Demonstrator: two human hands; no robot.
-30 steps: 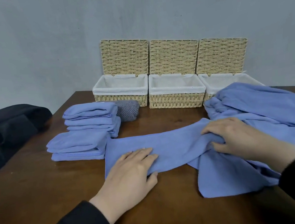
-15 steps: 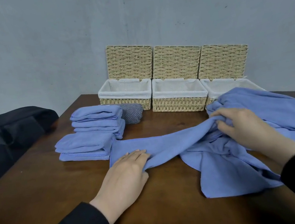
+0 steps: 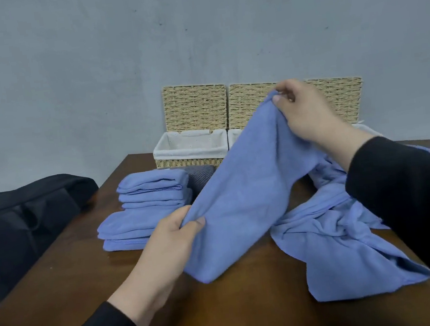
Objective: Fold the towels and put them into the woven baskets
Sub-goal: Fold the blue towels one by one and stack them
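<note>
Head view: blue towel (image 3: 242,200) is held above the tabletop (image 3: 74,283), pinched at opposite ends by left hand (image 3: 169,244) and right hand (image 3: 305,113)

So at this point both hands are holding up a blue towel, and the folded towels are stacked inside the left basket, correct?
Not quite. Both the left hand and the right hand do hold up the blue towel, but the folded towels are stacked on the table in front of the left basket, not inside it. The head view shows this.

Blue towel (image 3: 242,200), tan (white-lined) baskets (image 3: 193,149)
</note>
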